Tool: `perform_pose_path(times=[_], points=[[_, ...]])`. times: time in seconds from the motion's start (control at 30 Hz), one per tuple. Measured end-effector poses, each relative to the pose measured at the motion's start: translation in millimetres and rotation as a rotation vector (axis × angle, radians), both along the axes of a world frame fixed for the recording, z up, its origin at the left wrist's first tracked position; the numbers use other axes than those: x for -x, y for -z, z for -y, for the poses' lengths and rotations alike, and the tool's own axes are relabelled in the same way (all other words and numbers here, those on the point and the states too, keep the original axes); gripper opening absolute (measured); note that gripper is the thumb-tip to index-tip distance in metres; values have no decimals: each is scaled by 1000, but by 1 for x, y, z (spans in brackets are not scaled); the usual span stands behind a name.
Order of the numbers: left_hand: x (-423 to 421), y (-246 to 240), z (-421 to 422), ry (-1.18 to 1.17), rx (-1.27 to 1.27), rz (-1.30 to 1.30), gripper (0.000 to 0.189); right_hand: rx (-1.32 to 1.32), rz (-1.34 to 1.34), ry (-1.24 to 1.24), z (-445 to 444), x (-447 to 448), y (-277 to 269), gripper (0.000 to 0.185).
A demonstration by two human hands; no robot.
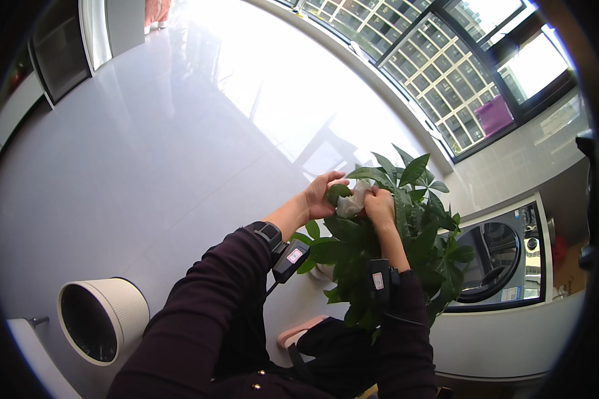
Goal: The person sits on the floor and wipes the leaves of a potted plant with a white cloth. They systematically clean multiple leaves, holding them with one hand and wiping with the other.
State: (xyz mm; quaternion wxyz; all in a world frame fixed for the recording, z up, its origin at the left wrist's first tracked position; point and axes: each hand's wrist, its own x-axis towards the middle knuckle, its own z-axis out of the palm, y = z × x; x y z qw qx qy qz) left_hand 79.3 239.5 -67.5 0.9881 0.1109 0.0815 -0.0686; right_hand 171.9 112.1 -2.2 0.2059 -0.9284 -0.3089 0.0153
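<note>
A bushy potted plant with dark green, palmate leaves (422, 239) stands before me, right of the middle of the view. At its upper left side my left hand (323, 197) curls around a single green leaf (337, 192), its fingertips partly behind the leaf. My right hand (380, 205) pinches a crumpled white tissue or cloth (352, 202), which lies against that leaf, between my two hands. Foliage and the tissue hide some of my fingertips. Below the leaves, part of a pale pot (322, 272) shows.
A front-loading washing machine (494, 259) sits to the right of the plant. A ribbed cream bin (130, 309) stands on the glossy tiled floor (179, 169) at lower left. Tall windows (439, 75) line the upper right. My slipper (299, 334) is beneath the plant.
</note>
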Motion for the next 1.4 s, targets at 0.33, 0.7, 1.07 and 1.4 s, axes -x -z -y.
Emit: perform_pose_path(times=[0.33,0.7,1.07,1.4], points=[[-8,-5,1,103,-608,108,33,-265,98,26,18,13,4,25],[6,-22,4,39,-524,75,41,-116,181,-201,-2,-7,14,28],[-6,-14,-26,-646,-612,92,44,-1062,-1164,-231,-2,77,-124,32],[93,-140,35,-431,-1043,328,20,-1189,-1292,-318,76,104,-132,30]])
